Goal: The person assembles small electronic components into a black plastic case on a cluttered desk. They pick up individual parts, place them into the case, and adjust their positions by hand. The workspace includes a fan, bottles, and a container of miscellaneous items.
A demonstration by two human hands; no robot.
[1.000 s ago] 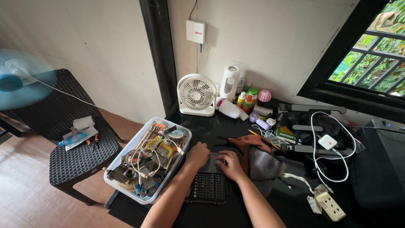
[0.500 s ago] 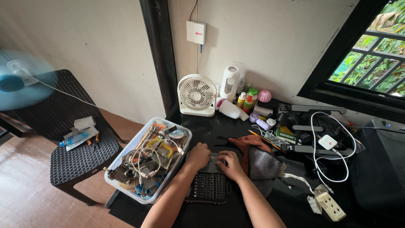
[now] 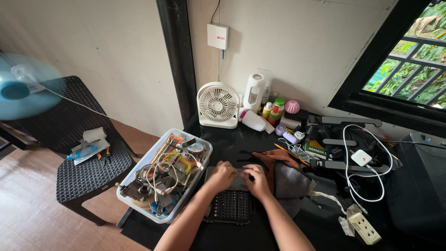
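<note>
Hands met over the open bit case (image 3: 231, 204) on the black table (image 3: 223, 144): my left hand (image 3: 222, 175) and right hand (image 3: 257, 180) curled on a small dark device (image 3: 232, 179). Grip unclear. Work looked barely begun; bits all sat in their rows.

A black table (image 3: 232, 139) carries it all: a dark bit case (image 3: 231, 204) under both hands, a clear tool bin (image 3: 163, 179) left of the left hand (image 3: 222, 175), cloth (image 3: 285, 179) beside the right hand (image 3: 257, 181), a white fan (image 3: 217, 105) beyond
</note>
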